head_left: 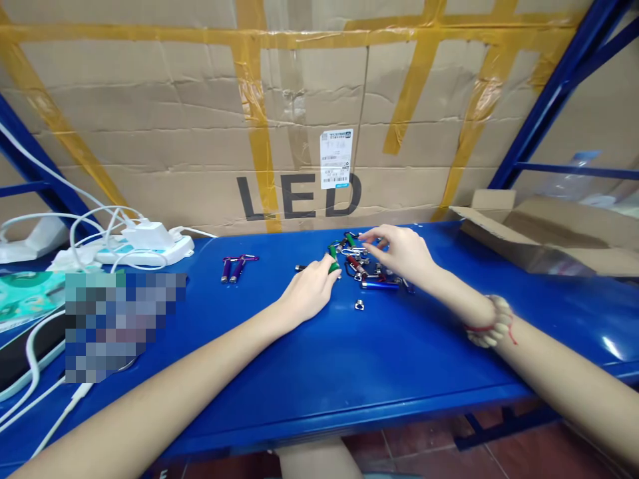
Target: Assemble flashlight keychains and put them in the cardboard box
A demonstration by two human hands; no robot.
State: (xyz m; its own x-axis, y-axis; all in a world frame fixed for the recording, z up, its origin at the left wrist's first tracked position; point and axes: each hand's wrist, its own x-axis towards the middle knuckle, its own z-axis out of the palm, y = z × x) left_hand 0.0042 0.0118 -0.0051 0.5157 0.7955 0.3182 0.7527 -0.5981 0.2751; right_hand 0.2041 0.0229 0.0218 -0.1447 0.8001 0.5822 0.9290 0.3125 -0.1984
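Resting toward the back edge of the surface (399, 352): green tube (333, 267), grasped by left hand (310, 291); right hand (402, 251), hold indeterminable; presumably light, stiff, slippery, best pinched mid-barrel.

The lone head view looks forward and down; close above the blue table (399, 359), it faces cardboard (200, 126).

Cannot fully see the green piece (333, 267) at left grip (310, 289), nor tell small bits in the pile (356, 264) beside right grip (402, 249). Cannot read the label (335, 158) beyond both, see through the pixelated patch (117, 329) left of left grip, or follow the box (599, 258) right of right grip past the edge.
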